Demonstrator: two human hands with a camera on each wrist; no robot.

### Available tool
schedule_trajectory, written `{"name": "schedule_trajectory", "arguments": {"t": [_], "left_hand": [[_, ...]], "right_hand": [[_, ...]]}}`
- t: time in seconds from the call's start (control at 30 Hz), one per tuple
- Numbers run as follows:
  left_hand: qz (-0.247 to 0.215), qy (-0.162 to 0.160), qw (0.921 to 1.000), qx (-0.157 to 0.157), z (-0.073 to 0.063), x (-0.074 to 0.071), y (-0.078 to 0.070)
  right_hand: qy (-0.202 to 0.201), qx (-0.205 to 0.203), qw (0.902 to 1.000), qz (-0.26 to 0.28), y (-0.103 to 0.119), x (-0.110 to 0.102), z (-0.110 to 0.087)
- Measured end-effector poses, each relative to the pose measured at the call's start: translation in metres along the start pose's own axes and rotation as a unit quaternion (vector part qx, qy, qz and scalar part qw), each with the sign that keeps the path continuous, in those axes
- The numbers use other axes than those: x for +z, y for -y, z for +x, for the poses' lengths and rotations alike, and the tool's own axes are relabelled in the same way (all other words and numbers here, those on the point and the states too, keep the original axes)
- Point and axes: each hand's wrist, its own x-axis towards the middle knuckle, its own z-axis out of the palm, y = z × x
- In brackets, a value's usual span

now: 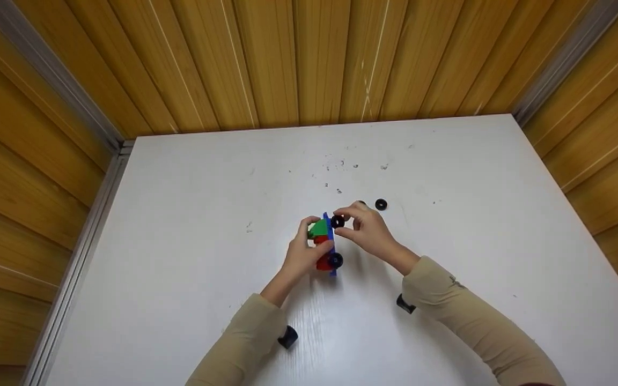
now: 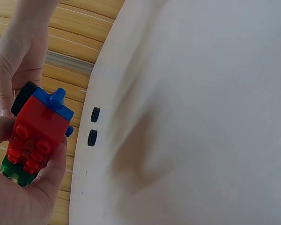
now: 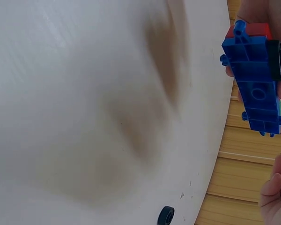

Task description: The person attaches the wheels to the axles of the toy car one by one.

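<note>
My left hand (image 1: 299,256) grips a toy car of building blocks, tilted up on its side above the table. It has a blue chassis (image 3: 257,89) with axle pegs, a red block (image 2: 44,123) and a green block (image 1: 318,229). One black wheel (image 1: 335,260) sits on a peg at the end nearer me. Between thumb and fingertips, my right hand (image 1: 370,231) pinches another black wheel (image 1: 339,225) beside the chassis's far end. In the right wrist view that wheel is cut by the frame edge, close to a bare peg.
A loose black wheel (image 1: 377,204) lies on the white table (image 1: 191,214) beyond my right hand; a second is mostly hidden behind that hand. Both wheels (image 2: 95,115) show in the left wrist view. Yellow wood-look panels (image 1: 266,64) wall the table's back and sides.
</note>
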Motion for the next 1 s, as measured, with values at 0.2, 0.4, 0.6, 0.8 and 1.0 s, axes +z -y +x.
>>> {"name": "schedule_trajectory", "arguments": {"t": [0.2, 0.4, 0.6, 0.8, 1.0], "left_hand": [[0.001, 0.012, 0.9999, 0.001, -0.001, 0.001, -0.001], [-0.008, 0.024, 0.9995, 0.020, -0.011, -0.003, -0.015], [-0.003, 0.027, 0.9994, 0.023, -0.024, -0.006, -0.036], [-0.007, 0.027, 0.9993, 0.024, -0.019, -0.004, -0.026], [-0.002, 0.020, 0.9995, 0.025, -0.003, 0.002, -0.001]], "right_hand": [[-0.003, -0.023, 0.9994, -0.025, 0.001, 0.003, -0.003], [-0.008, -0.035, 0.9990, -0.027, 0.002, 0.006, -0.005], [-0.014, -0.028, 0.9988, -0.037, 0.003, 0.007, -0.006], [-0.023, -0.023, 0.9985, -0.044, 0.005, 0.009, -0.008], [-0.035, -0.016, 0.9987, -0.033, 0.007, 0.011, -0.009]]}}
